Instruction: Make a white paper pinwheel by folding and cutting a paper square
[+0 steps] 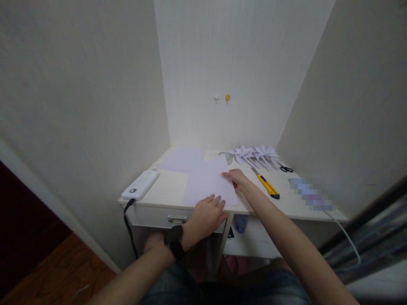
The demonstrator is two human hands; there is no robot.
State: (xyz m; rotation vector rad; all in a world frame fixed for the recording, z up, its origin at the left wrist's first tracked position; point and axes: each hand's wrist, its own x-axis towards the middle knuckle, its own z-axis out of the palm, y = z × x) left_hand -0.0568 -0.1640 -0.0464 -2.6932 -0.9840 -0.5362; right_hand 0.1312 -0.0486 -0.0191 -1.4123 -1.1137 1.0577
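Both hands press flat, fingers spread: left hand (206,214) and right hand (238,178) on the pale lilac paper sheet (208,180), apparently mid-fold; creasing needs firm, aligned edges.

Dim, soft light, edges warped, slight blur

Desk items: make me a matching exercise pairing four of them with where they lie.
Things:
1. utility knife
2. scissors
3. white device
4. folded paper shapes

Places:
A. left front of the desk, with a black strap hanging off the edge
B. back of the desk, near the wall
C. just right of the right hand
D. right of the paper shapes, by the right wall

Pairs: 1-C, 2-D, 3-A, 4-B
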